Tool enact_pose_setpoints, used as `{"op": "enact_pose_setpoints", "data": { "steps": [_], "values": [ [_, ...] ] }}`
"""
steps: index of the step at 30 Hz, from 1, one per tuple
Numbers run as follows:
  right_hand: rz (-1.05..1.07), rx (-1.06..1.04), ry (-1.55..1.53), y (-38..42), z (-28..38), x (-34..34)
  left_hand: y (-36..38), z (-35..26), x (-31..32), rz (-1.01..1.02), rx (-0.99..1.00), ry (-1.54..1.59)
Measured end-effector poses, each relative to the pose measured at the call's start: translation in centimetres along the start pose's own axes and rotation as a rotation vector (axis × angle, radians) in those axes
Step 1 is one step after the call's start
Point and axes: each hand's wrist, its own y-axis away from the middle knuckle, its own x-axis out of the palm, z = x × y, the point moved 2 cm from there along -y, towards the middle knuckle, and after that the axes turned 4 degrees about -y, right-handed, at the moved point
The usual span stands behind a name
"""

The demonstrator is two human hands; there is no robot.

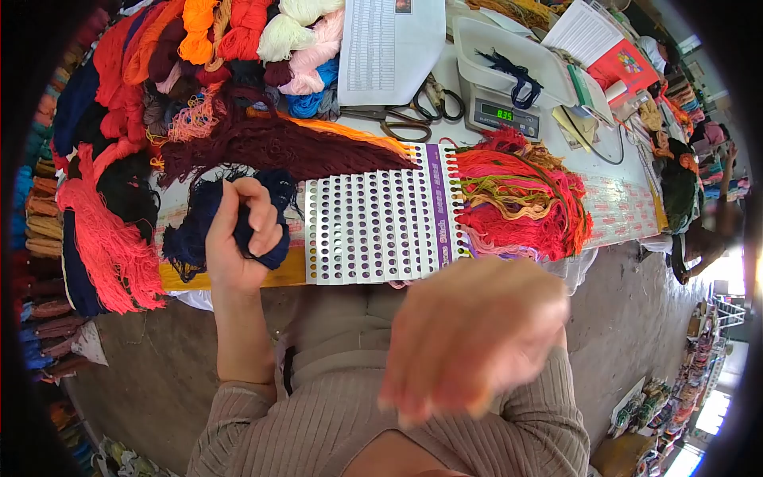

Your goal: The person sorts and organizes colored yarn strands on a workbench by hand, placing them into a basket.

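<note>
My left hand [245, 230] is raised over a navy thread bundle [200, 219] at the table's front edge. Its fingers are curled in, thumb close to the index finger; I cannot tell what is between them. Beside it lies a white thread card [366, 226] with rows of punched holes and a purple printed strip [439, 207]. Red, pink and olive threads [520, 195] hang from the card's right edge. Maroon threads [278, 147] and orange threads [350, 133] reach its upper left. In front of my chest, my right hand [481, 338] is smeared by motion, nearer the camera than the card.
Behind the card lie scissors [407, 127], a printed sheet [392, 52] and a scale [505, 116] bearing a plastic tub [473, 44] with navy threads. Coloured yarn skeins [238, 28] crowd the left. Coral yarn [111, 238] hangs over the front edge. Another person [719, 191] is far right.
</note>
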Motion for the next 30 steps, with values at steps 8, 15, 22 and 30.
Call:
{"op": "enact_pose_setpoints", "data": {
  "steps": [8, 15, 22, 30],
  "values": [
    [-0.544, 0.275, 0.369, 7.2, -2.5, -7.8, -0.1, 2.1, 0.7, 0.063, -0.053, -0.144],
    [-0.915, -0.551, 0.235, 9.1, 10.1, -13.0, 0.3, 2.0, -0.1, -0.035, -0.061, -0.140],
    [-1.016, -0.356, -0.229, 14.5, 11.5, -15.4, -0.2, 1.9, -0.3, 0.097, -0.036, -0.101],
    [-1.502, -0.836, 0.226, 25.6, 24.8, -22.6, 0.8, 1.0, -1.1, -0.017, 0.015, -0.132]
  ]
}}
